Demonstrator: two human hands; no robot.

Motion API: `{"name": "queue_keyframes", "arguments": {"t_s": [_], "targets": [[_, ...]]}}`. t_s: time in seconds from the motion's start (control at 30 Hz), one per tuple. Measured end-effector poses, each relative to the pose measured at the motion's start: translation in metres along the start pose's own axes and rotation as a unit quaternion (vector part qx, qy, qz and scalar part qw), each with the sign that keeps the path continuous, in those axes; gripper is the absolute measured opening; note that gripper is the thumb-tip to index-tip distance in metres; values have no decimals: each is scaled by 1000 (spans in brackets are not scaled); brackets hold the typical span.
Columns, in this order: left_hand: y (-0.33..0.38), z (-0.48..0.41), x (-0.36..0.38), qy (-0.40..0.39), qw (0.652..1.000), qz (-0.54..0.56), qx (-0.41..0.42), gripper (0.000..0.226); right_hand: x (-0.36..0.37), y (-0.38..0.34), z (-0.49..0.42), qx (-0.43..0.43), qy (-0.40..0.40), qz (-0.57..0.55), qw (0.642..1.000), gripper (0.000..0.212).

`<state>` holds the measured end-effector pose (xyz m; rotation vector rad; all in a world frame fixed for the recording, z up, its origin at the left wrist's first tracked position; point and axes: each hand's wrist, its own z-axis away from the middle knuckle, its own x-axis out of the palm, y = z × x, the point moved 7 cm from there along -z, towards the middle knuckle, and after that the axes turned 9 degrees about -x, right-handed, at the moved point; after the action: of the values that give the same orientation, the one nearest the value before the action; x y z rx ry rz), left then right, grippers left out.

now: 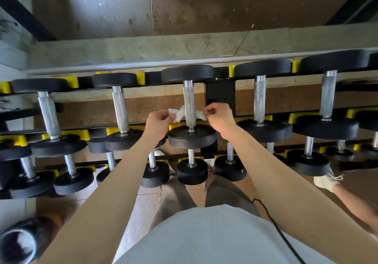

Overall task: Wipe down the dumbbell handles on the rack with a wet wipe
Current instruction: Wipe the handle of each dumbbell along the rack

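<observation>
Wet wipe (pixel 178 115) loops behind the knurled middle dumbbell handle (pixel 189 102), straight ahead at 12 o'clock on the top tier of the rack (pixel 219 94). Its ends stick out at 9 and 3 o'clock (white, crumpled), pinched there by the left hand (pixel 160 121) and right hand (pixel 219 116). Neighbouring dumbbells (pixel 123 140) flank it on yellow cradles (pixel 140 78).
</observation>
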<state>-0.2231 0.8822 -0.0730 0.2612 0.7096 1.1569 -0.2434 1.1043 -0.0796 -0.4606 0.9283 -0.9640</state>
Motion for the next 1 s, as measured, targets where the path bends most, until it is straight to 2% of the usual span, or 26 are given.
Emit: {"name": "queue_keyframes", "arguments": {"t_s": [0.1, 0.17, 0.23, 0.37, 0.5, 0.57, 0.7, 0.77, 0.83, 0.87, 0.93, 1.0], "targets": [[7, 1, 23, -45, 994, -95, 2, 28, -21, 7, 3, -4, 15, 64, 998, 15], [10, 3, 22, -40, 990, -134, -9, 41, -18, 7, 6, -18, -23, 104, 994, 16], [5, 4, 10, -20, 988, -148, -26, 44, -1, 0, 11, -45, -78, 139, 986, 16], [-11, 3, -3, -11, 983, -181, -34, 39, 14, -14, 12, -86, -140, 194, 967, 19], [4, 6, 18, -39, 981, -188, 17, 17, -5, -8, 6, -62, -161, 263, 949, 22], [9, 7, 24, -59, 979, -192, 28, 19, -11, -7, 6, -59, -167, 270, 946, 21], [-1, 2, 6, -62, 980, -187, 17, 10, 12, -19, 13, -96, -185, 212, 955, 20], [-6, 0, -2, -53, 981, -189, 6, 14, 20, -21, 15, -106, -183, 198, 957, 17], [1, 3, -6, -11, 983, -184, 25, 19, 16, -18, 16, -109, -176, 172, 963, 15], [9, 5, -7, 26, 986, -161, 43, 19, 9, -17, 16, -104, -163, 137, 972, 14], [25, 9, -9, 109, 987, -93, 79, 21, -11, -11, 15, -59, -113, -4, 992, 13], [40, 17, -2, 164, 978, -69, 108, 29, -25, -3, 15, 6, -68, -171, 983, 15]]}}
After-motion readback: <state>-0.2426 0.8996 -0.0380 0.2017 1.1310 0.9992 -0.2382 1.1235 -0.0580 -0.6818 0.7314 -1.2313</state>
